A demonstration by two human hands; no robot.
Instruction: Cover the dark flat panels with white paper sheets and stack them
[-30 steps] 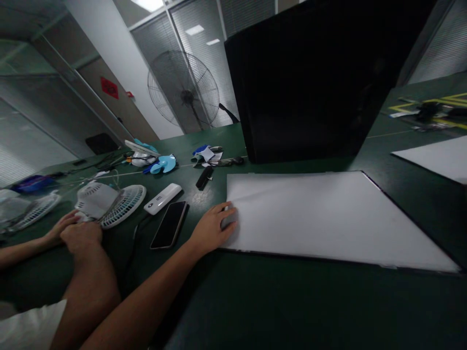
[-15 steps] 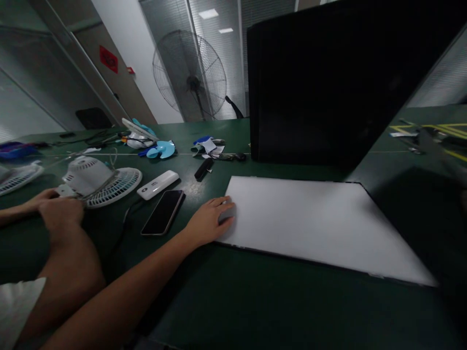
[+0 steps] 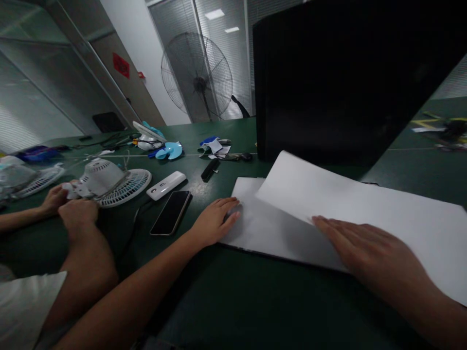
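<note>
My left hand (image 3: 215, 221) rests with fingers apart on the left end of a flat white panel (image 3: 248, 221) with a thin dark edge, lying on the green table. Above that panel is a loose white sheet (image 3: 328, 189), its left end raised and casting a shadow on the surface below. At the sheet's near edge, my right hand (image 3: 372, 248) has hold of it, fingers straight on top; the thumb is hidden. Behind both stands a big black screen-like panel (image 3: 321, 87), upright and tilted.
A phone (image 3: 170, 213) and a white power bank (image 3: 166, 185) with a cable lie left of my hand. Further left, another person's hands (image 3: 78, 211) hold a white fan part (image 3: 104, 177). Blue fan blades (image 3: 170, 150) and small items sit behind; a large floor fan (image 3: 199, 78) stands beyond.
My right hand has come in from the right with the white sheet, which now covers much of the panel. My left hand stays on the panel's left end.
</note>
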